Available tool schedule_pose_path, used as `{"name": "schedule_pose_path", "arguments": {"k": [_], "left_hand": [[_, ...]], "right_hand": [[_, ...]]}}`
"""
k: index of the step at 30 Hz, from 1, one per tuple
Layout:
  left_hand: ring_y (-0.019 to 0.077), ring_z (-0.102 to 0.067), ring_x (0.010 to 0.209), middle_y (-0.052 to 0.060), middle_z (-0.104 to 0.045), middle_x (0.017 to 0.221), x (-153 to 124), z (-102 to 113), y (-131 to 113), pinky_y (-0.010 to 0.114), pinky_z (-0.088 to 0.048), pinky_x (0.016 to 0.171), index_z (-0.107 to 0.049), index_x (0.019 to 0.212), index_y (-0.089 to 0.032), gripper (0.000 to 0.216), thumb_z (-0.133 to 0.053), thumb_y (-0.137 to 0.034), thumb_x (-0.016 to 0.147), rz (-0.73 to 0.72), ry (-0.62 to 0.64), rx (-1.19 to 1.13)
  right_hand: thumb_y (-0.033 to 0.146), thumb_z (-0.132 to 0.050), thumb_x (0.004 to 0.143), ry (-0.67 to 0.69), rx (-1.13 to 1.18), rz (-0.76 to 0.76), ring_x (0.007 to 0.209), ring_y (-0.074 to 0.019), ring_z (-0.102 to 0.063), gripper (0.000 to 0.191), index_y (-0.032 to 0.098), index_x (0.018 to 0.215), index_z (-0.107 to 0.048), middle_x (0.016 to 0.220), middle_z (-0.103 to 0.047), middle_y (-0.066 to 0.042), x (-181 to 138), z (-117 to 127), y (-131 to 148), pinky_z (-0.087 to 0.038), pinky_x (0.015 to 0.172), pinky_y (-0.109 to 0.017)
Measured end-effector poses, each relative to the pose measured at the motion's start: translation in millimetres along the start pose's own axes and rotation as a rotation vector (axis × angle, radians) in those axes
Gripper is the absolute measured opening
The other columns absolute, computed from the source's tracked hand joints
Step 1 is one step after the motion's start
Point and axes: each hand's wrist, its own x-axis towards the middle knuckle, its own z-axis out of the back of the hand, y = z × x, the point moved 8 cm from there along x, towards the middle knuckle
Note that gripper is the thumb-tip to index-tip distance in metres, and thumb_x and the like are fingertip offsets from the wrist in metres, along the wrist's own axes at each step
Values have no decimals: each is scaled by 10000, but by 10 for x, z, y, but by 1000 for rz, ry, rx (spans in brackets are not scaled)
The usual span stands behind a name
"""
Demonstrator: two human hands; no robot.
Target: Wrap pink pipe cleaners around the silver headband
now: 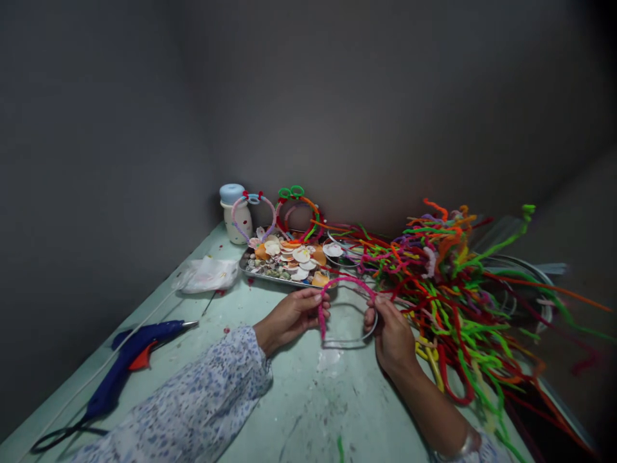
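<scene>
Between my two hands a thin metal headband (322,315) stands above the table with its arch upward. Pink pipe cleaner covers its left side and top; the lower right part is bare metal. My left hand (294,315) pinches the pink-covered left side between thumb and fingers. On the other side, my right hand (393,331) is closed on the band where the pink covering ends. The fingertips of my right hand are partly hidden. Just behind the headband lies a metal tray (270,278) holding shells and small stones.
Tangled pipe cleaners (434,270) spread across the right side, with yellow-handled scissors (427,350) among them. A blue glue gun (125,360) lies at left beside a white cord. Behind are a plastic packet (209,275), a blue-lidded jar (236,218) and decorated headbands (234,215).
</scene>
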Motion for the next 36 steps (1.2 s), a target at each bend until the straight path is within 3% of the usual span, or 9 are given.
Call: {"name": "schedule_pose_path", "arguments": {"k": [6, 21, 31, 36], "left_hand": [[116, -614, 649, 85, -655, 811, 7, 30, -42, 219, -506, 610, -633, 964, -97, 189, -596, -223, 828, -29, -64, -100], [76, -581, 587, 55, -622, 734, 14, 40, -56, 171, -478, 574, -637, 830, -80, 59, -623, -97, 776, -52, -76, -85], [81, -576, 574, 67, -625, 713, 22, 51, -74, 175, -484, 557, -650, 829, -61, 75, -586, -75, 793, -66, -131, -134], [75, -569, 573, 63, -617, 696, 31, 68, -72, 165, -480, 554, -647, 841, -50, 83, -581, -75, 797, -73, -135, -161]], "right_hand": [[422, -610, 802, 33, -38, -42, 441, -78, -453, 253, 174, 752, -612, 486, -542, 38, -21, -47, -47, -356, 419, -170], [412, -591, 821, 87, -85, -57, 446, -82, -451, 249, 176, 741, -604, 503, -544, 29, -41, -75, -42, -363, 427, -177], [352, -701, 735, 114, 43, -89, 476, -64, -452, 200, 177, 681, -621, 545, -549, 37, -58, -133, -24, -367, 443, -152], [413, -650, 765, 119, 109, -124, 479, -99, -506, 257, 168, 687, -659, 536, -588, 0, -62, -140, -56, -399, 434, -187]]}}
